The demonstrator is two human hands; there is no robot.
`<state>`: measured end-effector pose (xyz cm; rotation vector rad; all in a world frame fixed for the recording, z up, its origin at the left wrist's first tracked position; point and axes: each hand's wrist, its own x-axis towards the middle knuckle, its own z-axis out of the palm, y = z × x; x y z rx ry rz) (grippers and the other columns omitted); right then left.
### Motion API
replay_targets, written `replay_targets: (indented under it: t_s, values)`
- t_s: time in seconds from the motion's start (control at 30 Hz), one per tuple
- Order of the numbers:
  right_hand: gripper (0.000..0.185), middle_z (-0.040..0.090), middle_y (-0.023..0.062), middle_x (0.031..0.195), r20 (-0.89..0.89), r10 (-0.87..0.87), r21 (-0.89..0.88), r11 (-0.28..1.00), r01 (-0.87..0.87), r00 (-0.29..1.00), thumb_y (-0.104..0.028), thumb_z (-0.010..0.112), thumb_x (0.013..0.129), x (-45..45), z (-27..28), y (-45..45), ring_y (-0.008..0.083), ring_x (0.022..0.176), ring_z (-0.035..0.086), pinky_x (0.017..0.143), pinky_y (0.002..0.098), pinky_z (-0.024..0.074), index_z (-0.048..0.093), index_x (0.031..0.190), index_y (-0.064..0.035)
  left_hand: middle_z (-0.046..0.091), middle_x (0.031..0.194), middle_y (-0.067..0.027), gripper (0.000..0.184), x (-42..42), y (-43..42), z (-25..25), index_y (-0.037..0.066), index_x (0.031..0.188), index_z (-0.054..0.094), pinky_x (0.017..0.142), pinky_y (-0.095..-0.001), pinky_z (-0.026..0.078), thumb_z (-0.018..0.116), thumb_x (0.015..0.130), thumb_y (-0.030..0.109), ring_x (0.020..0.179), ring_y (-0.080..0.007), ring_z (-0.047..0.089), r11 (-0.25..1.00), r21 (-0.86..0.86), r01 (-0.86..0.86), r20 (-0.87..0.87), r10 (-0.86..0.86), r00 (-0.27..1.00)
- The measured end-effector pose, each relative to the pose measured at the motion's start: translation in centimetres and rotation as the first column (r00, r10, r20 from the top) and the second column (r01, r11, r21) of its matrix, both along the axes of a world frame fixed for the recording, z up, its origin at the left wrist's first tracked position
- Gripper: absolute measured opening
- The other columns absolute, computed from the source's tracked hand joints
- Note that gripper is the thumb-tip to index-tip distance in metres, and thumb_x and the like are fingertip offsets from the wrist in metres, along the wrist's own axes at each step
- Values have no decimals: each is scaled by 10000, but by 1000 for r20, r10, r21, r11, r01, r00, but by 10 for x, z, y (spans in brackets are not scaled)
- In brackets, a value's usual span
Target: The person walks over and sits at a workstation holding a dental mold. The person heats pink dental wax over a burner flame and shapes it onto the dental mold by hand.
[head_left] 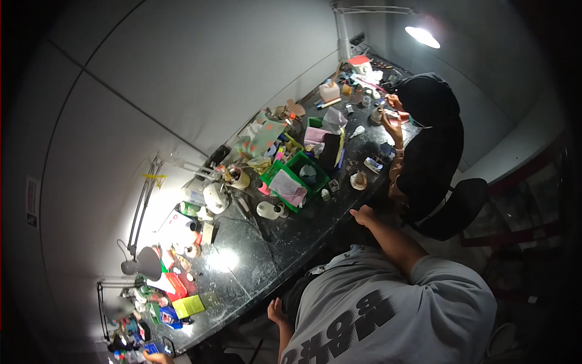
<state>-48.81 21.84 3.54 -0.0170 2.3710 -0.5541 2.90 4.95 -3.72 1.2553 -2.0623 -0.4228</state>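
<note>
My right hand point(363, 216) is at the front edge of the dark worktable point(267, 242), its fingers curled together and nothing visible in them. My left hand point(276, 310) hangs low by the same edge, in shadow; its fingers are too small and dim to make out. Across the tabletop from my right hand lie a brownish round piece point(358, 180) and a small jar point(333, 185). Farther in, a green basket point(301, 207) holds a pink cloth point(288, 187). A white bottle point(268, 210) lies to its left.
A co-worker in black point(430, 145) sits at the right, holding small items under a lit lamp point(422, 37). Another person's hand point(159, 357) shows at the lower left. Another desk lamp point(143, 264), a yellow pad point(189, 306) and clutter line the wall side.
</note>
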Motion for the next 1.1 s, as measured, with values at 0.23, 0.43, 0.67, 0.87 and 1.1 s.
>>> replay_targets:
  t_s: [0.23,0.43,0.67,0.87,1.1]
  values:
    - [535,688,217,992,28,22,-20,1000,-21,999,-506,663,861,-2,-6,-1,349,874,690,677,431,541,671,994,13,640,1218,-125,470,-51,-27,54,72,1247,577,972,-450,419,472,941,413,1134,-266,590,485,847,219,-503,597,625]
    - [300,566,34,695,646,180,-418,897,146,742,-316,710,880,5,41,-23,70,430,438,366,249,270,641,896,-24,509,1366,-226,618,-125,-44,175,23,1384,449,1066,-526,353,395,952,462,1277,-363,474,473,581,663,-793,511,330]
    - [185,617,54,778,621,593,-782,510,358,512,-184,623,943,38,206,-50,28,466,441,388,177,296,608,1003,-9,312,1519,-228,724,-186,-36,297,66,1468,337,1113,-612,246,407,923,537,1395,-388,315,359,205,911,-894,448,25]
    - [295,663,161,924,481,767,-824,230,517,425,-269,494,999,72,274,-53,209,702,650,609,305,513,546,1115,-3,89,1595,-204,798,-220,-1,370,172,1541,154,1127,-669,119,392,910,599,1475,-365,101,207,71,976,-842,538,-53]
    - [417,583,193,1225,497,812,-846,374,380,308,-295,497,993,112,332,-16,261,1180,558,988,378,428,491,1259,27,113,1562,-287,891,-237,45,372,200,1556,58,1137,-590,184,264,879,742,1450,-407,174,-369,238,898,-686,591,425]
